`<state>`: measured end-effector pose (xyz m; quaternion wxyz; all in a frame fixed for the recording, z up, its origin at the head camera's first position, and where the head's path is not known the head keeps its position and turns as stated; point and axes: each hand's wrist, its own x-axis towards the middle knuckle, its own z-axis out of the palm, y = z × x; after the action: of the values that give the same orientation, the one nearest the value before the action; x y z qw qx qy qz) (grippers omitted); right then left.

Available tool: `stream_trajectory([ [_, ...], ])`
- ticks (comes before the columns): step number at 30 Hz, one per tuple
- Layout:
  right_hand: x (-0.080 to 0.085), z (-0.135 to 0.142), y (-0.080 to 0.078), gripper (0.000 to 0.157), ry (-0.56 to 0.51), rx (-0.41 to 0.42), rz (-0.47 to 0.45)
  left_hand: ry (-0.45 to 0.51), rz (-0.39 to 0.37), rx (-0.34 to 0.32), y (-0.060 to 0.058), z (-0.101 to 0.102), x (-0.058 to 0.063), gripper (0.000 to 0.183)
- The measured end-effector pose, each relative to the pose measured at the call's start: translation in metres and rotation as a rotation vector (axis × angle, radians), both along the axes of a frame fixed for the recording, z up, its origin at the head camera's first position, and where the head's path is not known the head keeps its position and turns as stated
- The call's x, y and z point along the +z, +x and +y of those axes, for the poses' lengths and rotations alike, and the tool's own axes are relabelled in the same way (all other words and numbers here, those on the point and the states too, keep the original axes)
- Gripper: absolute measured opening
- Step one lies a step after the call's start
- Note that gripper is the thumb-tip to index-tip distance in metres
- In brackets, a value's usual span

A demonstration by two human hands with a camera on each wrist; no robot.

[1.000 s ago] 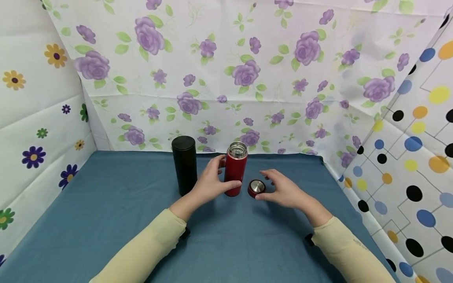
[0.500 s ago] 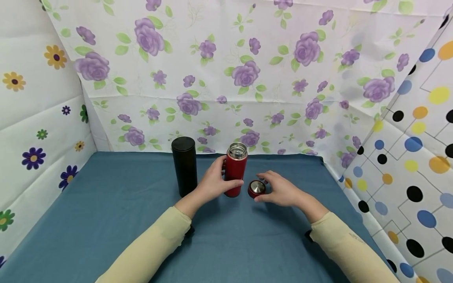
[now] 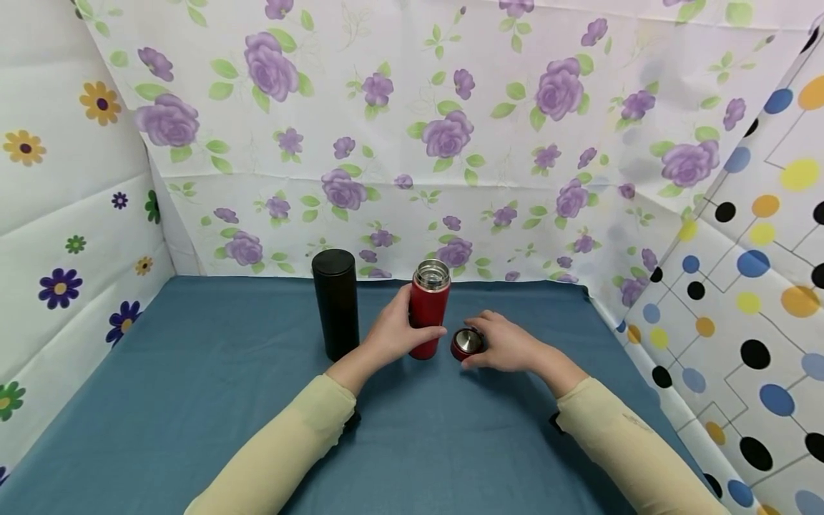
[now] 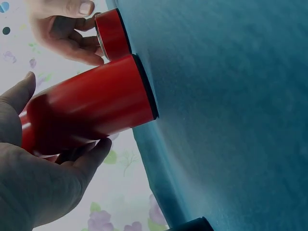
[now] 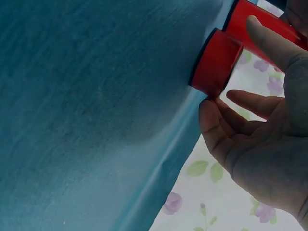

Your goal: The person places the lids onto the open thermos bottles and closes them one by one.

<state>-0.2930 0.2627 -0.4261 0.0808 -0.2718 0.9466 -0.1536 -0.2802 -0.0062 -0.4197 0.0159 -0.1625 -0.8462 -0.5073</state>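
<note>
A red vacuum flask (image 3: 428, 315) stands upright without its lid, its bare steel threaded mouth showing. My left hand (image 3: 390, 330) holds the flask from the left, thumb across its front and fingers around the back, partly hidden. In the left wrist view the flask (image 4: 91, 103) lies between thumb and fingers. To the right, the red lid (image 3: 467, 343) rests on the cloth with its steel face up. My right hand (image 3: 508, 343) is around the lid's right side; in the right wrist view its fingertips come close to the lid (image 5: 216, 62), while the thumb stays apart.
A tall black cylindrical flask (image 3: 335, 304) stands upright just left of my left hand. Blue cloth (image 3: 225, 372) covers the table. Flowered sheeting (image 3: 399, 129) hangs behind, and a dotted sheet (image 3: 740, 336) borders the right.
My left hand has shifted slightly right and closed in on the red flask, its thumb reaching farther across. My right hand has moved slightly left, nearer the lid. Flask and lid stay put.
</note>
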Motion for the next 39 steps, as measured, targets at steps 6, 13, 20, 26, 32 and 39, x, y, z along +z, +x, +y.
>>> stream_trajectory([
  [6, -0.003, -0.005, -0.004, 0.085, 0.033, -0.014, -0.008, 0.011, 0.006, 0.006, 0.000, 0.001, -0.001, 0.091],
  [13, -0.007, -0.007, -0.007, 0.082, 0.038, -0.027, -0.022, 0.005, 0.005, 0.018, -0.001, 0.002, -0.001, 0.086],
  [20, -0.011, -0.007, -0.009, 0.078, 0.024, -0.028, -0.032, 0.013, 0.015, 0.017, -0.001, 0.001, -0.001, 0.083],
  [26, -0.014, -0.005, -0.010, 0.077, 0.013, -0.026, -0.023, 0.017, 0.023, 0.022, -0.001, 0.001, -0.001, 0.080],
  [32, -0.014, -0.005, -0.011, 0.074, 0.006, -0.026, -0.022, 0.016, 0.021, 0.027, 0.001, 0.001, 0.000, 0.079],
  [39, -0.014, -0.004, -0.011, 0.072, 0.001, -0.031, -0.027, 0.016, 0.019, 0.029, 0.002, 0.000, 0.000, 0.079],
])
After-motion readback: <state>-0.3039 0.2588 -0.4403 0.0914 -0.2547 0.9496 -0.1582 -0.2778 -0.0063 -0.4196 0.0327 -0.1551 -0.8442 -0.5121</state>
